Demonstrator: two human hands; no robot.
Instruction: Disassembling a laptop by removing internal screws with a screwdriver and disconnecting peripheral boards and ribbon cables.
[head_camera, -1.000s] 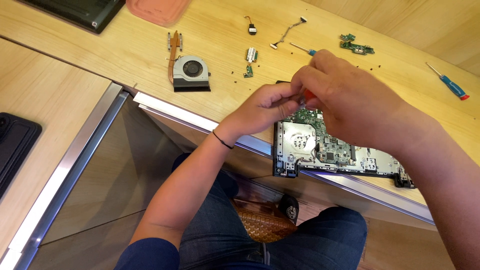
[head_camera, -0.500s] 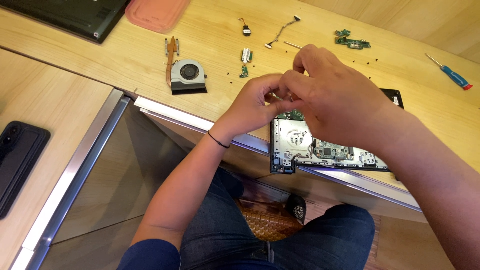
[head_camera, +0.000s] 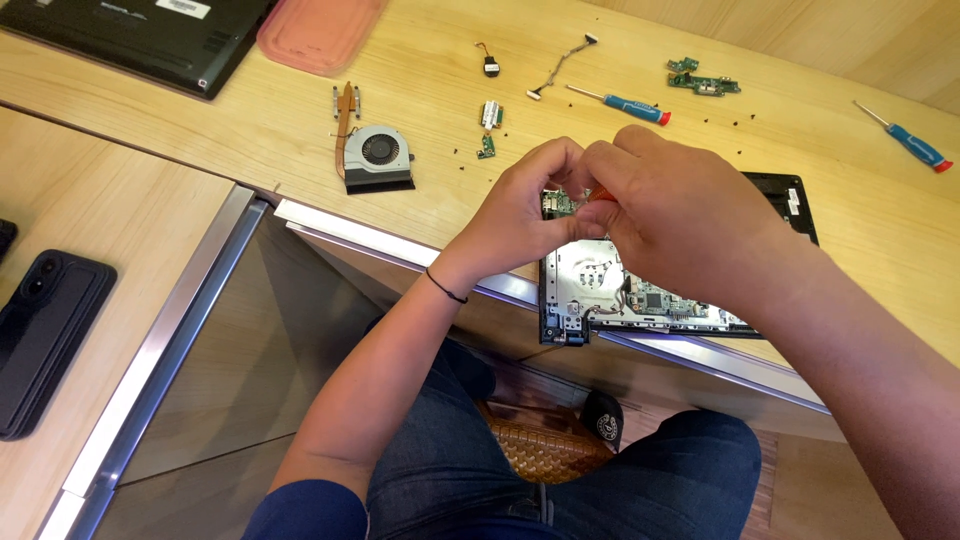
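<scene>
An opened black laptop base (head_camera: 600, 290) with its green circuit board exposed lies at the desk's near edge. Both hands meet over the board's far left corner. My right hand (head_camera: 680, 215) is closed around a small red-handled tool (head_camera: 603, 196), of which only a sliver shows. My left hand (head_camera: 520, 215) has its fingertips bunched right against that tool and the board (head_camera: 556, 203). Whether they pinch anything is hidden.
On the desk lie a cooling fan with copper heat pipe (head_camera: 378, 155), two blue screwdrivers (head_camera: 630, 105) (head_camera: 915, 147), small green boards (head_camera: 705, 82) (head_camera: 490, 113), a cable (head_camera: 560, 65), loose screws, a pink tray (head_camera: 320, 30) and a black laptop cover (head_camera: 140, 30). A dark phone (head_camera: 45, 335) rests on the left side table.
Both hands have stayed together over the board's far left corner, with only small finger shifts. The view has drifted, so one blue screwdriver behind the hands now shows.
</scene>
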